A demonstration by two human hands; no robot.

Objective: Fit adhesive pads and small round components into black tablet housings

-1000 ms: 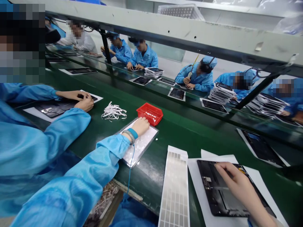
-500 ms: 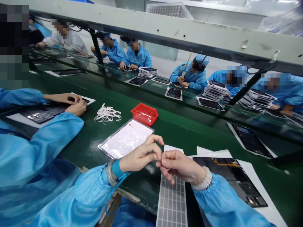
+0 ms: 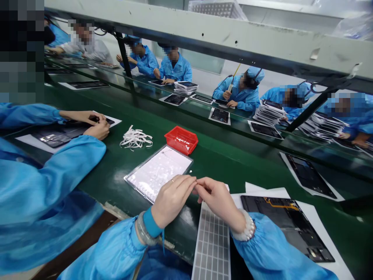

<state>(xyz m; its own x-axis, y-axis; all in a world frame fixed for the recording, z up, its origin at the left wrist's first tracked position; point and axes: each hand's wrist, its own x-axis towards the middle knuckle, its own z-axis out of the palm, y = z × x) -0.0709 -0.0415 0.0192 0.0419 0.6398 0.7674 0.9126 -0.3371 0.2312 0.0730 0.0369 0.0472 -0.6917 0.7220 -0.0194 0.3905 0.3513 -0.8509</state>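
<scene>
I see left hand (image 3: 174, 197) and right hand (image 3: 219, 200), fingertips together above sticker sheet (image 3: 212, 245); grip contents unclear.

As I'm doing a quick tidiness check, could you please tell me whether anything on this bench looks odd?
A small white bit lies alone on the green bench, off the flat board where similar bits are scattered, so it may have dropped. White strips lie in a loose tangle nearby, perhaps scrap. No damage shows.
</scene>
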